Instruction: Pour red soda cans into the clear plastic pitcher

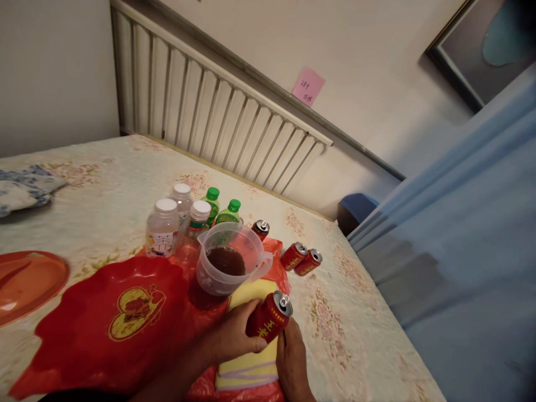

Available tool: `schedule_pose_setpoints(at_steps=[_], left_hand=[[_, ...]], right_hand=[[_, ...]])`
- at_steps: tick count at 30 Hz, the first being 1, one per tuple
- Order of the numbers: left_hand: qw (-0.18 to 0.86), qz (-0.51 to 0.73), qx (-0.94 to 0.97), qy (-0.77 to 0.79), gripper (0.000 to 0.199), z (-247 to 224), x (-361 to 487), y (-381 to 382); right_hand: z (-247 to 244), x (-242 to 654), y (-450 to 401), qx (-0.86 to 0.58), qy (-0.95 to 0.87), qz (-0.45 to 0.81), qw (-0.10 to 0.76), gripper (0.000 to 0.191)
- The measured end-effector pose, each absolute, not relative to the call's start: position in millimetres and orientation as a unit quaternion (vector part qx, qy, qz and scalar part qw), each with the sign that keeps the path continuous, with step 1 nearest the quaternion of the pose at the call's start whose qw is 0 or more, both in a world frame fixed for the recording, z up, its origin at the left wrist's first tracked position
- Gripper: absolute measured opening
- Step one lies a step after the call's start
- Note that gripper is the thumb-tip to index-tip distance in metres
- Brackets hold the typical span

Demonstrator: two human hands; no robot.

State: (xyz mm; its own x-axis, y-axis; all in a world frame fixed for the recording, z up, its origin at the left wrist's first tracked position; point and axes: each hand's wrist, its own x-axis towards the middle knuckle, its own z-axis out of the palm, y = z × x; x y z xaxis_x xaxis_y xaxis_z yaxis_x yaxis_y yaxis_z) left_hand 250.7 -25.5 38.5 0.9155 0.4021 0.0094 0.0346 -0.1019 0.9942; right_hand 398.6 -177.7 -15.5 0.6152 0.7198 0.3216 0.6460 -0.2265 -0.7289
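A red drink can (pixel 268 319) with yellow lettering is tilted to the right in my left hand (pixel 240 333), whose fingers wrap round its side. My right hand (pixel 292 357) is just right of the can, over the edge of a folded yellow cloth (pixel 247 365); its fingers are partly hidden behind the can, and whether it grips anything is unclear. Beyond the can stands a clear plastic jug (pixel 218 279) with dark liquid in it, its handle pointing right. A large red scalloped tray (pixel 84 329) with a yellow heart print lies at the left.
Several bottles with white caps (pixel 161 229) and green caps (pixel 229 212) stand behind the jug. Two red cans (pixel 294 255) lean together at the right; another can (pixel 261 229) stands behind. An orange plate (pixel 33 282) is far left, and a blue curtain (pixel 452 240) hangs at right.
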Motion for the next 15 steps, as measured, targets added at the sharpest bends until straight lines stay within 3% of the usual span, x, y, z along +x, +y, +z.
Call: schedule_pose_setpoints(at_steps=[15], left_hand=[[0.658,0.127,0.727,0.149,0.053,45.2,250.3,-25.8]], right_hand=[[-10.6,397.3,-176.8,-0.776,-0.445,0.047,0.445,0.022]])
